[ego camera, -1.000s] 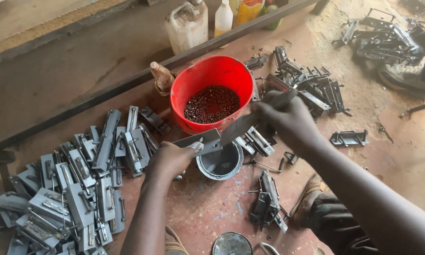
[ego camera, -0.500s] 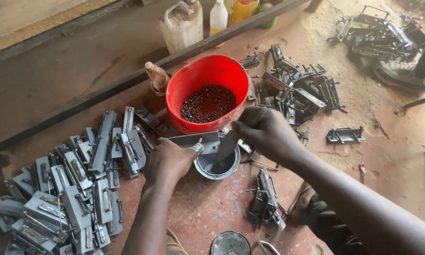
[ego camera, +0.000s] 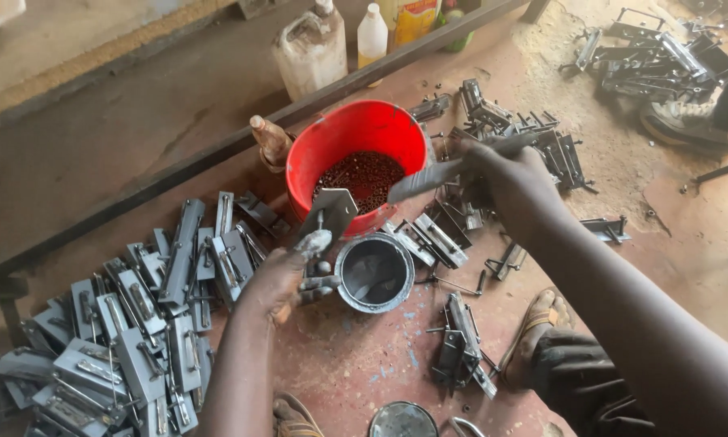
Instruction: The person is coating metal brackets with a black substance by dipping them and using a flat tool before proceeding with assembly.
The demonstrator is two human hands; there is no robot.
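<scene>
Left hand (ego camera: 287, 279) clamps a flat grey-painted metal latch plate (ego camera: 327, 212), tilted upright above the small round grey paint tin (ego camera: 373, 272). Right hand (ego camera: 505, 178) grips a grey-coated brush (ego camera: 432, 176) over the red plastic bucket (ego camera: 356, 129).
</scene>
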